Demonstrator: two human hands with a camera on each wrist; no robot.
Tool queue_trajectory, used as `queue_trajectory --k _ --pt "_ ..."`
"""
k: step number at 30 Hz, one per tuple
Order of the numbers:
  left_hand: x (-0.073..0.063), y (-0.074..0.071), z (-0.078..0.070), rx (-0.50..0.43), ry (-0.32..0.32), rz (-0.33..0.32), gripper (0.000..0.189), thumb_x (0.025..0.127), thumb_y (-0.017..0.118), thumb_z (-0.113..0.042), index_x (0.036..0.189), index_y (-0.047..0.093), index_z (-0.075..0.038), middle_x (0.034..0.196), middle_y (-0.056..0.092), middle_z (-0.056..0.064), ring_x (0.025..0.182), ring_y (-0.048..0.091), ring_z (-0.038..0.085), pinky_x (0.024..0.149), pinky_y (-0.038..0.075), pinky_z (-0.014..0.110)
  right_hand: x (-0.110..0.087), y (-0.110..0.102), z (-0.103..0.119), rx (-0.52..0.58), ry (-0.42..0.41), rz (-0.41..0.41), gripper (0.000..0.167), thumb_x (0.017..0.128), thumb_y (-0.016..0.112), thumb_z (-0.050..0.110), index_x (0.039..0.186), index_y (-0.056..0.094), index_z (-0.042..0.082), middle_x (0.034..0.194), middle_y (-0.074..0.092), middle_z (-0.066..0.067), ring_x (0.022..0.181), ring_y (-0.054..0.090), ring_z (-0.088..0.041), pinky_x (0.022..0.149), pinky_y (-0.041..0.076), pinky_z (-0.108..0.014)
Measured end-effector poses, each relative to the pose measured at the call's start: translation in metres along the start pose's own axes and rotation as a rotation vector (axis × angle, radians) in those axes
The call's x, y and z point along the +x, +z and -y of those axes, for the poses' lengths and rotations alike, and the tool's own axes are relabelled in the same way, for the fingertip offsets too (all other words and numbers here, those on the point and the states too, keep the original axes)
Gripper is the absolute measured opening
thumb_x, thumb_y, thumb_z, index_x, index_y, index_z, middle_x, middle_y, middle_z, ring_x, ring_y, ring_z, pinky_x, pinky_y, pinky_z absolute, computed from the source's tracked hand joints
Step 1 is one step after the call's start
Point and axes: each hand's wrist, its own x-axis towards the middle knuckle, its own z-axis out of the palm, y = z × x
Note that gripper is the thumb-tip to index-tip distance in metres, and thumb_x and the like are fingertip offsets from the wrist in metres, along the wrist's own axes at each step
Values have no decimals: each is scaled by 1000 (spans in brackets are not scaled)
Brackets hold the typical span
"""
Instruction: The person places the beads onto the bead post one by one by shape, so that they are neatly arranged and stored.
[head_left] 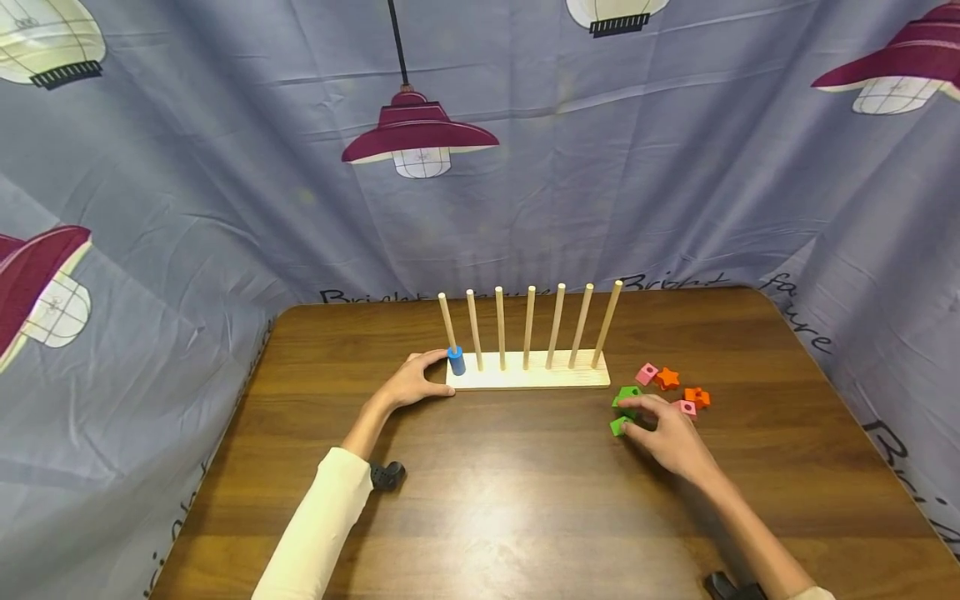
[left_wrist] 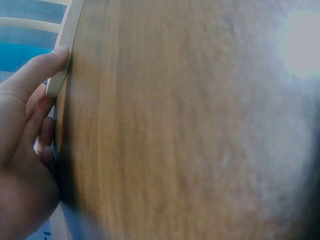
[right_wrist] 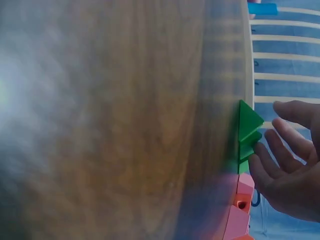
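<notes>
A wooden peg stand (head_left: 532,380) with several upright pegs sits on the table, and a blue cylinder (head_left: 457,363) is at the bottom of its leftmost peg. My left hand (head_left: 408,380) grips the stand's left end; in the left wrist view the thumb (left_wrist: 47,62) presses its front edge while the other fingers curl behind. Beyond the stand's right end, my right hand (head_left: 670,433) hovers close over several green blocks (head_left: 628,392), thumb and fingers spread apart. One green triangular block (right_wrist: 249,121) shows just below those fingers, with nothing held between them.
Right of the green blocks lie pink blocks (head_left: 647,373) with holes, an orange star-shaped block (head_left: 667,378) and another orange block (head_left: 697,396). The brown wooden table (head_left: 487,483) meets a grey curtain (head_left: 525,200) printed with lamps along its back and sides.
</notes>
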Motion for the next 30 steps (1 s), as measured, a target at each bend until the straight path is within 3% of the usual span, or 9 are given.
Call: queue_trajectory --k 11,15,23,30 --pt "2 2 3 14 8 -18 81 82 83 -30 151 45 -9 153 42 12 138 30 33 110 28 56 13 5 -6 24 -24 15 36 86 76 -1 121 68 -3 123 61 -20 108 62 -37 89 51 -48" --pt "3 1 3 23 9 -17 81 82 82 -29 151 45 -9 154 42 12 139 30 33 111 28 55 14 4 -8 50 -12 35 36 86 76 0 122 67 -4 125 60 -21 109 62 -38 88 52 -47" --pt "4 0 3 30 32 -21 81 81 83 -29 150 46 -8 153 43 12 137 32 33 112 27 53 9 2 -6 16 55 -16 35 83 81 8 113 66 -2 114 62 -18 98 65 -34 84 54 -45" --pt "2 1 2 40 26 -19 81 82 82 -30 151 46 -8 153 43 13 138 32 34 111 29 54 3 -1 -8 -38 52 79 33 80 84 11 109 70 2 106 67 -10 95 66 -28 83 54 -43"
